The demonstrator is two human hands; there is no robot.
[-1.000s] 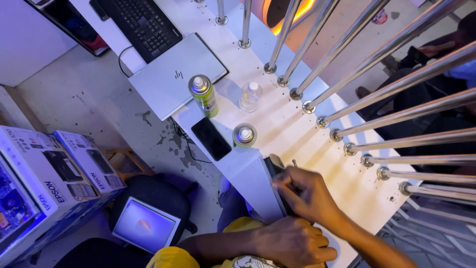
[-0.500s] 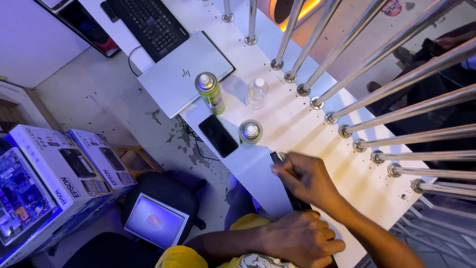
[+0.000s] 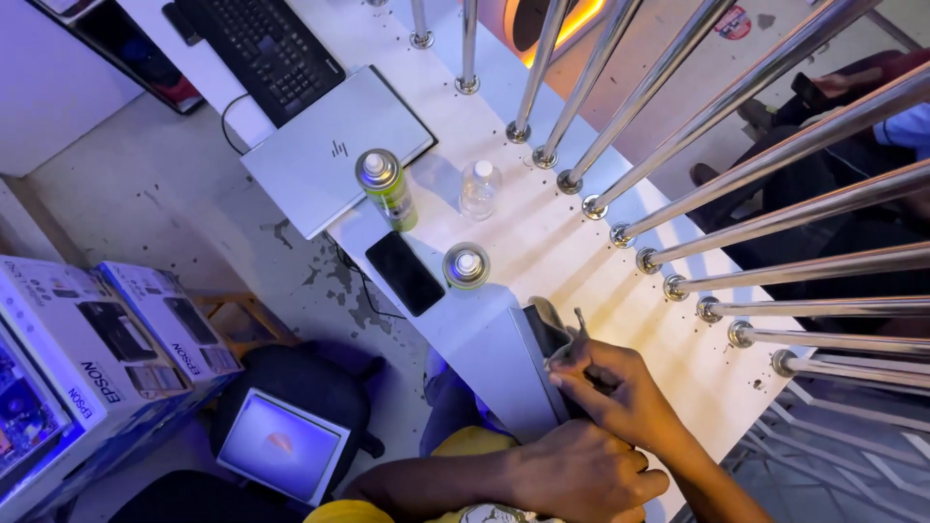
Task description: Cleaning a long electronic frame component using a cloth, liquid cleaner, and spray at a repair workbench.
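Nearest the camera, the left hand is curling into a loose fist and resting on the near end of a dark laptop that is lying at the edge of the white counter; whether it is gripping anything cannot be told. Just above it, the right hand is pinching a thin grey tool between narrowed fingers, its tip sitting by the laptop's hinge. Down on the floor to the left, two white printer boxes with dark pictures are standing side by side, beside a white-framed screen. Farther along the counter, a silver can is standing next to a black phone, then a green spray can and a small clear bottle. Beyond them a closed silver laptop is lying, with a black keyboard farthest away.
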